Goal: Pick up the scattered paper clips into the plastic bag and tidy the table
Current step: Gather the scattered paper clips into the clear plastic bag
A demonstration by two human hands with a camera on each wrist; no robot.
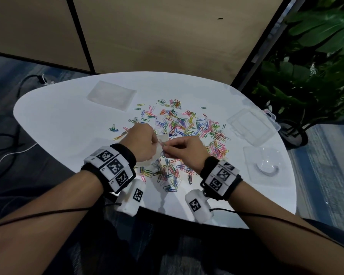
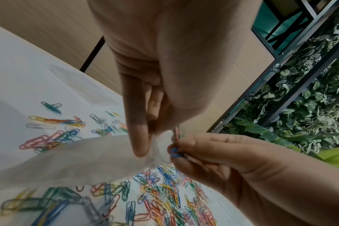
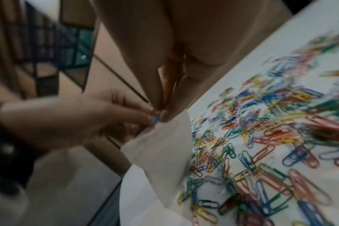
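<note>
Many coloured paper clips (image 1: 189,126) lie scattered over the middle of the white table (image 1: 58,124). My left hand (image 1: 142,142) pinches the mouth of a small clear plastic bag (image 2: 83,159), held just above the table. My right hand (image 1: 184,148) meets it at the bag's mouth and pinches a few paper clips (image 2: 174,152), one blue, one reddish. In the right wrist view the bag (image 3: 164,146) hangs below the touching fingertips (image 3: 165,115), with the blue clip (image 3: 155,119) at its opening. More paper clips (image 1: 167,173) lie under and in front of the hands.
A flat clear bag (image 1: 111,95) lies at the table's far left. Clear plastic boxes sit at the right: one (image 1: 250,127) further back, another (image 1: 266,165) nearer the edge. A potted plant (image 1: 316,66) stands to the right, cables (image 1: 6,155) trail on the floor at left.
</note>
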